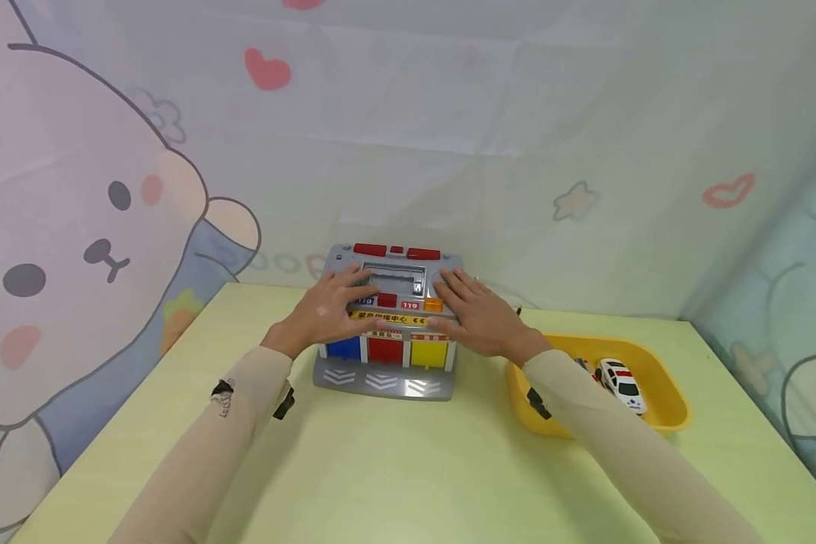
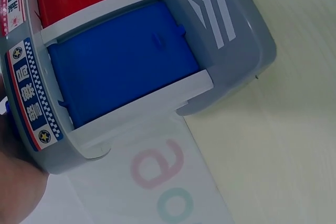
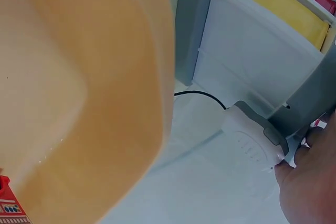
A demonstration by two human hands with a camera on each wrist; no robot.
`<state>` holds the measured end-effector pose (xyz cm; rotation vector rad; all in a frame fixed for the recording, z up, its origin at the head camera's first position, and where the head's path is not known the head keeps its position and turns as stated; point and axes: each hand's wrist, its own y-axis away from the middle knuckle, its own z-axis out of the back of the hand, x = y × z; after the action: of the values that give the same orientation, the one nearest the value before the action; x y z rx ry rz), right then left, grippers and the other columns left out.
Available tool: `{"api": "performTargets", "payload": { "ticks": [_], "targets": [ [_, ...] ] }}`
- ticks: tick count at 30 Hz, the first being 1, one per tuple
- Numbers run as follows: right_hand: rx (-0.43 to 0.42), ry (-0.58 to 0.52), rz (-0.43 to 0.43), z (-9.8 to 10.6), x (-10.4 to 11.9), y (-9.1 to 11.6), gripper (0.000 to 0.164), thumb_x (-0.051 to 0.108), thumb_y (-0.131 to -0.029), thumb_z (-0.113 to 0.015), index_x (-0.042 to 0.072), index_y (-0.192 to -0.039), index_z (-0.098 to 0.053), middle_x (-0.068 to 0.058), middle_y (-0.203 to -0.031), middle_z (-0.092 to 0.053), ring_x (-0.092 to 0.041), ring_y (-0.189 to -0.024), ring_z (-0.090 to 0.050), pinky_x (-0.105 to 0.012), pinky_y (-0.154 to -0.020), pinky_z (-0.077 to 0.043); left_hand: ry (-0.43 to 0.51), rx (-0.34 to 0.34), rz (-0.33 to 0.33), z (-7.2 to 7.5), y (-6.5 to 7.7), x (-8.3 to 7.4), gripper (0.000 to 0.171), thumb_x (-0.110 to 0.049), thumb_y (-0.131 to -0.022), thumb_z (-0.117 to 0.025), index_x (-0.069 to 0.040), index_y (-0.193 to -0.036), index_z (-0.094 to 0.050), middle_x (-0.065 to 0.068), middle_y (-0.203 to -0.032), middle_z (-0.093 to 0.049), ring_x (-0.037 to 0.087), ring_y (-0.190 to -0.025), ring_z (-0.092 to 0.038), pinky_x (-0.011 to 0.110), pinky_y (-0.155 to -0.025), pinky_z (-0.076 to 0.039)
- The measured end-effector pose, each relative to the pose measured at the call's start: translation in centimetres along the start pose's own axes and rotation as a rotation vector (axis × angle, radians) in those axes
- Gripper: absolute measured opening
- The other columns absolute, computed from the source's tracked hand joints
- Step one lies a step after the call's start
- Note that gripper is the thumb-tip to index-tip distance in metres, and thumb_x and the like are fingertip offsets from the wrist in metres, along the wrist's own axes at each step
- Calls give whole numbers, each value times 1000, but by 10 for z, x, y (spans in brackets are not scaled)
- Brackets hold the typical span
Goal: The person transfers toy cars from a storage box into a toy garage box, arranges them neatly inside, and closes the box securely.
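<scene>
A toy garage station stands upright near the back of the table, with a grey top, red lights and a recessed handle. My left hand rests on its top left, fingers spread, thumb along the front edge. On the top right lies my right hand, its fingers fairly straight. The blue door, red door and yellow door are all down. At the garage's right side hangs a white and grey handset-like piece on a black cord.
A yellow bin stands to the right, under my right forearm. It holds a white toy police car and a partly hidden red toy vehicle. A printed cloth hangs behind the light table.
</scene>
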<state>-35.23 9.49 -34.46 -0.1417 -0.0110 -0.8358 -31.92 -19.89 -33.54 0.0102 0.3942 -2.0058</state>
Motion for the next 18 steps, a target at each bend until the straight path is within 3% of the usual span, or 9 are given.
{"api": "performTargets", "payload": {
  "ticks": [9,18],
  "targets": [
    [-15,14,29,2,4,-4,79,59,-102,-37,11,-160,-14,-9,-169,-6,-31,-158,-3,-45,-128,-10,61,-38,-75,2,7,6,70,-53,-88,-67,-25,-150,-48,9,-161,-37,34,-153,-26,65,-122,-13],
    [-24,25,22,0,6,-5,79,59,-102,-36,10,-160,-15,-10,-169,-7,-31,-158,-4,-45,-128,-11,93,-51,-131,3,9,9,64,-46,-92,-65,-26,-150,-47,6,-160,-40,38,-153,-24,71,-119,-12]
  ]
}}
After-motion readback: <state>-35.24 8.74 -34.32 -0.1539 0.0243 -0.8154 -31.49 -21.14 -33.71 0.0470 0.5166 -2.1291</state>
